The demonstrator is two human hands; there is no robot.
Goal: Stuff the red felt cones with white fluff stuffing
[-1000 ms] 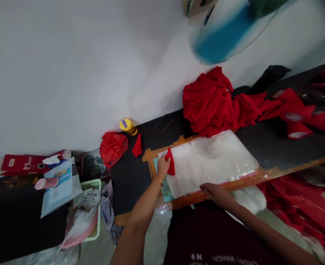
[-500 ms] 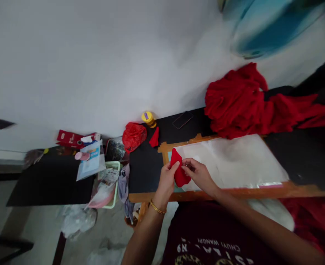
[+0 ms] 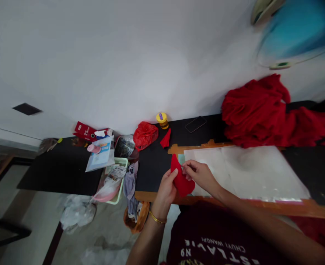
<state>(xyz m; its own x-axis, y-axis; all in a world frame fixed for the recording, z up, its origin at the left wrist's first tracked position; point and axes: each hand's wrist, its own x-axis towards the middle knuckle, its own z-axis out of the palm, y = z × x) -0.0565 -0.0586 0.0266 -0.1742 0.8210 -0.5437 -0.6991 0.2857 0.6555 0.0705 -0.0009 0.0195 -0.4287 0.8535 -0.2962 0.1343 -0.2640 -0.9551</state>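
A small red cloth piece (image 3: 183,182), pointed at the top and rounded at the bottom, is held over the near edge of the table. My left hand (image 3: 168,185) grips its left side, thumb on top. At its right edge my right hand (image 3: 199,173) is pinched closed; something tiny and pale shows by the fingertips, too small to name. Beneath the hands lies a white sheet (image 3: 251,173) under clear plastic, edged with brown tape. Another small red cloth piece (image 3: 166,139) rests farther back on the black tabletop.
A yellow-lidded jar (image 3: 162,120), a red plastic bag (image 3: 146,135) and a phone (image 3: 195,124) sit along the wall. Red fabric (image 3: 253,112) is heaped at the right. To the left are a green-rimmed basket (image 3: 125,173) and a lower black table (image 3: 60,173).
The view has shifted, so the table's things appear farther right. Both hands stay on the red cloth, which is tilted a little differently and shows more of its face.
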